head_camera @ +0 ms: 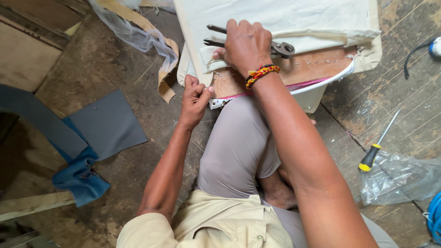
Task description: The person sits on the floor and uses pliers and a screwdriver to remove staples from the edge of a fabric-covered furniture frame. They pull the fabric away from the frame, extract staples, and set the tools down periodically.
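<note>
Here the right hand (246,45) grips pliers (257,40) lying crosswise, head rightward; left hand (195,99) pinches fabric edge (216,102).

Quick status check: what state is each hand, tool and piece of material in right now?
Right hand: closed around pliers, pressed on cushion.
Pliers: gripped, lying across cream fabric; jaw gap hidden.
Left hand: pinching fabric edge at cushion corner.
Cushion: upside down on lap, wood base partly bared, fabric folded back.
Screwdriver: lying on floor, untouched.
Plastic bag: crumpled on floor.
Blue cloth: bunched on floor.
</note>
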`<state>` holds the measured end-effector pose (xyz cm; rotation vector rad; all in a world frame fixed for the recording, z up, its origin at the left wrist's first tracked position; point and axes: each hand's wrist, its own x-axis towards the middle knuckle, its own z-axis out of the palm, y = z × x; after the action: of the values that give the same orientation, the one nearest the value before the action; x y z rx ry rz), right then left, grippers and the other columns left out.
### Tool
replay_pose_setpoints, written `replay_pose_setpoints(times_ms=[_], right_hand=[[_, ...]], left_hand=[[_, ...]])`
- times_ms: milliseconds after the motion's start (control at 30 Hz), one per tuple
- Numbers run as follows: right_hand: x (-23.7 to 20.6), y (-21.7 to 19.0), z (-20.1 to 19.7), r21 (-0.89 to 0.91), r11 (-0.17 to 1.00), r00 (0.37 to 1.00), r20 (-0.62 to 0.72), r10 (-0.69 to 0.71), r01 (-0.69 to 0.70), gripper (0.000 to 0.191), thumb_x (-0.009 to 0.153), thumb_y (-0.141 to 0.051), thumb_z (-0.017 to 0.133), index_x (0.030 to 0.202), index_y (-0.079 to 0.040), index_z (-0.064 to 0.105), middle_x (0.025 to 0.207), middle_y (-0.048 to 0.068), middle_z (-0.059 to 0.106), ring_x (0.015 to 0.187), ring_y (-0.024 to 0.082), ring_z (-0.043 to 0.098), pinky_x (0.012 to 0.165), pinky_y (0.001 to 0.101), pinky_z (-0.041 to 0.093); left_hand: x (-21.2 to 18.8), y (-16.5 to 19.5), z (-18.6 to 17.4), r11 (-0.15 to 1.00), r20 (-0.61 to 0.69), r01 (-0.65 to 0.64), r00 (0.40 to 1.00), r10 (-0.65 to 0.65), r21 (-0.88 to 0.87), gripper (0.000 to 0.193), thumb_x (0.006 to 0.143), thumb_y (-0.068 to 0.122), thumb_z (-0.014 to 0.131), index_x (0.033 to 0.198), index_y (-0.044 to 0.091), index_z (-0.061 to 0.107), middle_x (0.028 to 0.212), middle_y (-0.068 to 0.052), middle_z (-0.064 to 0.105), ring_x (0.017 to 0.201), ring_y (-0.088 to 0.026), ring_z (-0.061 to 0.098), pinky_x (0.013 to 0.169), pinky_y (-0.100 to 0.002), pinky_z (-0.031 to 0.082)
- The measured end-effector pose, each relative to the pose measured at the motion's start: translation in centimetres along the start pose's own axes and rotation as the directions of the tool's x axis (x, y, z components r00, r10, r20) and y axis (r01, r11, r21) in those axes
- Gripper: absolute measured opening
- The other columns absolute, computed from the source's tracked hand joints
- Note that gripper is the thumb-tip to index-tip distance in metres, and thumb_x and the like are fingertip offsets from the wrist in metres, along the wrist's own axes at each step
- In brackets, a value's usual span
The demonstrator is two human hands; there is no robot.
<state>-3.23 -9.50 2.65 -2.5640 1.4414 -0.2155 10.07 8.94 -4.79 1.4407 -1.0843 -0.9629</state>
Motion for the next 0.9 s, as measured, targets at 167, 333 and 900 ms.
replay_pose_setpoints(times_ms=[167,333,900], right_hand=[[0.0,0.3,0.7,0.004,1.000,0.999,-0.030,-0.024,0.024,0.064,0.067,-0.063,0.090,0.091,-0.008,0.067,0.084,0.014,0.070,0.078,0.037,0.069,0.061,0.0488,0.054],[-1.3,-0.4,0.2,0.001,0.998,0.997,-0.054,-0.059,0.059,0.063,0.064,-0.059,0.090,0.092,-0.008,0.066,0.084,0.013,0.069,0.077,0.037,0.069,0.060,0.0474,0.054],[-26.4,12.7,-12.6,0.434,0.725,0.772,-0.096,0.628,-0.536,0.037,0.112,-0.036,0.063,0.098,-0.001,0.059,0.074,0.014,0.062,0.065,0.026,0.062,0.062,0.0391,0.046]], left_hand=[[-2.2,0.4,-1.3,0.971,0.192,0.107,0.979,-0.065,-0.215,0.034,0.100,0.012,0.065,0.070,0.002,0.050,0.100,-0.004,0.038,0.101,-0.016,0.038,0.089,-0.027,0.034],[-2.9,0.2,-2.4,0.983,0.128,0.129,0.985,-0.112,-0.128,0.027,0.099,0.014,0.064,0.077,0.000,0.060,0.105,-0.004,0.046,0.100,-0.013,0.046,0.085,-0.025,0.042],[-0.7,5.7,-3.0,0.773,-0.050,-0.045,0.994,0.099,0.633,0.036,0.099,0.029,0.081,0.122,0.005,0.068,0.133,-0.014,0.060,0.121,-0.031,0.061,0.103,-0.046,0.053]])
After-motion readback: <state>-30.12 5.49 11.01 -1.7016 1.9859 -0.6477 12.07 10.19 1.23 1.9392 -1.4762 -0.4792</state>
